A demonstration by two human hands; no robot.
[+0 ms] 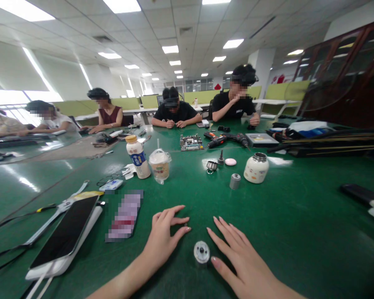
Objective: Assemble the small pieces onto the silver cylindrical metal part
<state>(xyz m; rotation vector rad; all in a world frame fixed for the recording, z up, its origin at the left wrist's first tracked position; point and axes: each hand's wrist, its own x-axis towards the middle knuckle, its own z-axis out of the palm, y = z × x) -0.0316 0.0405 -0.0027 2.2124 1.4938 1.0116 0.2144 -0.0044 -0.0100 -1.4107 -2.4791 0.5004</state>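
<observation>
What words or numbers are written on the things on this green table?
None can be read.
Bottle: blue label, print too small.
Cup: label blurred.
White jar: marks too small.
Flat thing beside left hand: blurred out.
Round metal part: no print visible.

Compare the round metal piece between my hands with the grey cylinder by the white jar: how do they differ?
The round metal piece lies low like a disc; the grey cylinder stands taller. The piece's top shows a dark centre; the cylinder's looks plain. The piece sits between the left hand and right hand; the cylinder stands beside the white jar. Both are small, silvery, on the green table.
</observation>
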